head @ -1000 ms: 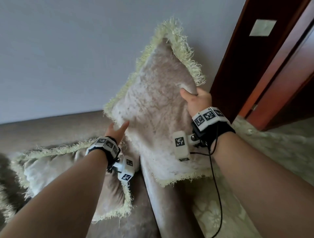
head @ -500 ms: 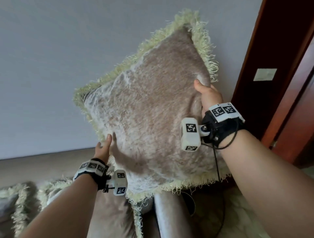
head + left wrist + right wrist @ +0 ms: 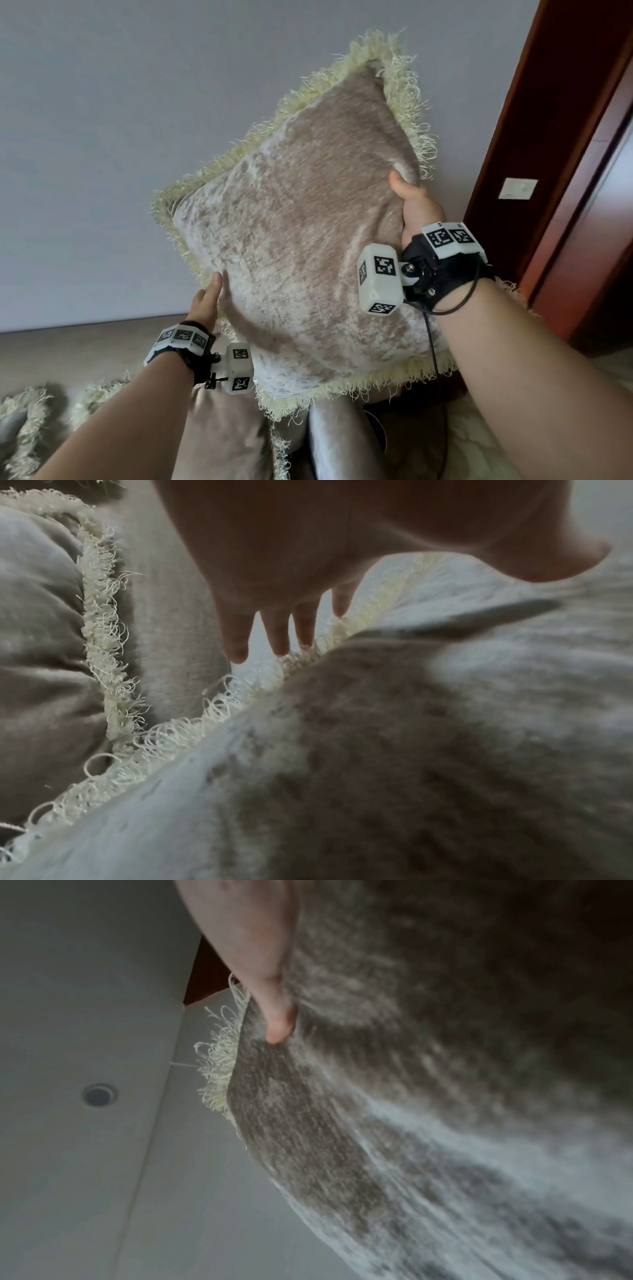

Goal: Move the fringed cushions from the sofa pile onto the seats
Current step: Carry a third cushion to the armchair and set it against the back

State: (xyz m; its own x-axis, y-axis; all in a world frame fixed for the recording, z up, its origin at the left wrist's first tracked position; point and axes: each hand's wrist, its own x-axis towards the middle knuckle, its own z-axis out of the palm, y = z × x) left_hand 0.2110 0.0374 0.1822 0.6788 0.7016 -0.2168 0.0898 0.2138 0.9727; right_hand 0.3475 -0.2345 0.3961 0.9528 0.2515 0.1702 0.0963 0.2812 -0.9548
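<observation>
A beige velvet fringed cushion (image 3: 301, 240) with pale yellow fringe is up in the air in front of the wall, tilted with one corner high. My right hand (image 3: 409, 202) pinches its right edge, thumb (image 3: 277, 1015) on the front face and the fingers hidden behind. My left hand (image 3: 207, 301) touches the lower left edge. In the left wrist view its fingers (image 3: 277, 631) are straight and spread past the fringe of the cushion (image 3: 411, 750). More fringed cushions (image 3: 30, 421) lie on the sofa at the lower left.
The beige sofa back (image 3: 85, 342) runs along the grey wall. Another cushion (image 3: 222, 442) and a rounded sofa arm (image 3: 335, 445) lie below the held one. A red-brown door frame (image 3: 548, 137) with a light switch (image 3: 517, 188) stands at the right.
Both hands have lifted the cushion higher off the sofa and turned it so more of its face shows. My left hand has slid to its lower left edge.
</observation>
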